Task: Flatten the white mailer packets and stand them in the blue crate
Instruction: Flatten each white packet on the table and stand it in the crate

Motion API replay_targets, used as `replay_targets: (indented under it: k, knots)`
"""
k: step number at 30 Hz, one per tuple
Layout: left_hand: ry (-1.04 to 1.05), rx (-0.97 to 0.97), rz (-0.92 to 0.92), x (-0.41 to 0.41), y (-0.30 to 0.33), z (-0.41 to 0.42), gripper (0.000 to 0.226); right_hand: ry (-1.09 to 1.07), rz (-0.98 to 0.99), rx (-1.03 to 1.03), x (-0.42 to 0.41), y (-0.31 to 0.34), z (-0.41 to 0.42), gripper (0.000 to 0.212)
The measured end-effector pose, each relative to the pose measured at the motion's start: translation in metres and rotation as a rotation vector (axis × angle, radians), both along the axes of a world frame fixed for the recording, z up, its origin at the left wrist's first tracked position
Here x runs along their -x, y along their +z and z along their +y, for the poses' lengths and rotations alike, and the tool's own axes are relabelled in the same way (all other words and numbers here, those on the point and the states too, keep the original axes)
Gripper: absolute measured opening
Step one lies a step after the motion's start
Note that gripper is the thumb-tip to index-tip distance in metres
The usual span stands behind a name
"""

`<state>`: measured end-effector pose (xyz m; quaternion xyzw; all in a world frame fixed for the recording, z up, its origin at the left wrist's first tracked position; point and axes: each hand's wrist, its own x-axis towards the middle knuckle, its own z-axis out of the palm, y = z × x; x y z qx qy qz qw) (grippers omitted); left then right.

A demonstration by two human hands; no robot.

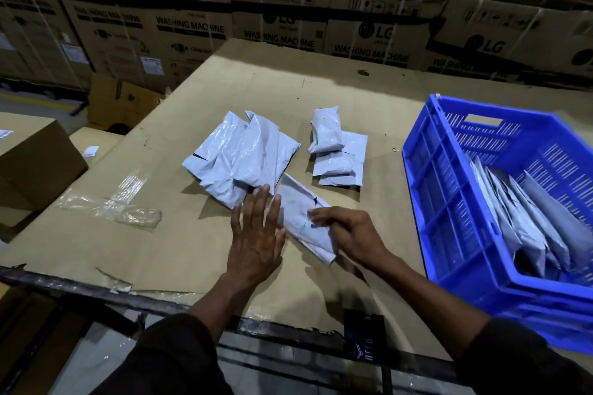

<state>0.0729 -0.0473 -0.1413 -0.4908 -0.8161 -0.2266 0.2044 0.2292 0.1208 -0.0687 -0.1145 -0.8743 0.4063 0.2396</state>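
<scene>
A white mailer packet (300, 212) lies slanted on the cardboard-covered table, just in front of me. My left hand (256, 237) is flat and spread, fingers apart, its fingertips touching the packet's left edge. My right hand (348, 234) rests on the packet's near right part, fingers curled over it. A heap of white packets (240, 154) lies beyond my left hand. A smaller stack of white packets (337, 154) sits further right. The blue crate (449, 202) stands at the right with several packets (529, 228) leaning upright inside.
The cardboard sheet (192, 234) covers the table, with a torn front edge and a strip of clear tape (112, 205) at the left. A brown box (35, 163) stands at the left. Stacked washing machine cartons (288, 9) wall the back.
</scene>
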Motion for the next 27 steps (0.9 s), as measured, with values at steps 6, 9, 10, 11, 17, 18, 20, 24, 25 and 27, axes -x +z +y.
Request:
replay_targets:
  k: [6, 9, 10, 11, 17, 18, 20, 24, 25, 27]
  knots:
    - [-0.214, 0.148, -0.071, 0.005, -0.013, 0.004, 0.057, 0.091, -0.422, 0.333, -0.001, 0.019, 0.025, 0.049]
    - [-0.195, 0.244, -0.088, 0.005, -0.014, 0.007, 0.055, -0.050, -0.427, -0.092, 0.006, 0.001, 0.029, 0.039]
    - [-0.186, 0.246, -0.088, 0.005, -0.013, 0.008, 0.054, -0.108, -0.396, -0.203, 0.008, -0.007, 0.023, 0.034]
    - [-0.179, 0.241, -0.088, 0.005, -0.012, 0.008, 0.053, -0.135, -0.363, -0.262, 0.009, -0.015, 0.016, 0.034]
    - [-0.164, 0.258, -0.053, 0.004, -0.014, 0.009, 0.054, -0.128, -0.405, -0.699, 0.006, -0.070, -0.021, 0.060]
    - [-0.172, 0.262, -0.047, 0.004, -0.015, 0.009, 0.055, -0.157, -0.378, -0.715, 0.006, -0.073, -0.022, 0.056]
    - [-0.194, 0.267, -0.050, 0.005, -0.017, 0.009, 0.056, -0.181, -0.305, -0.761, 0.008, -0.077, -0.022, 0.052]
    - [-0.217, 0.273, -0.069, 0.006, -0.021, 0.009, 0.057, -0.190, -0.151, -0.826, 0.008, -0.085, -0.019, 0.045]
    - [-0.216, 0.273, -0.080, 0.006, -0.021, 0.009, 0.057, -0.195, -0.126, -0.832, 0.008, -0.087, -0.019, 0.044]
    - [-0.206, 0.278, -0.100, 0.005, -0.022, 0.010, 0.057, -0.202, -0.101, -0.842, 0.007, -0.087, -0.018, 0.043]
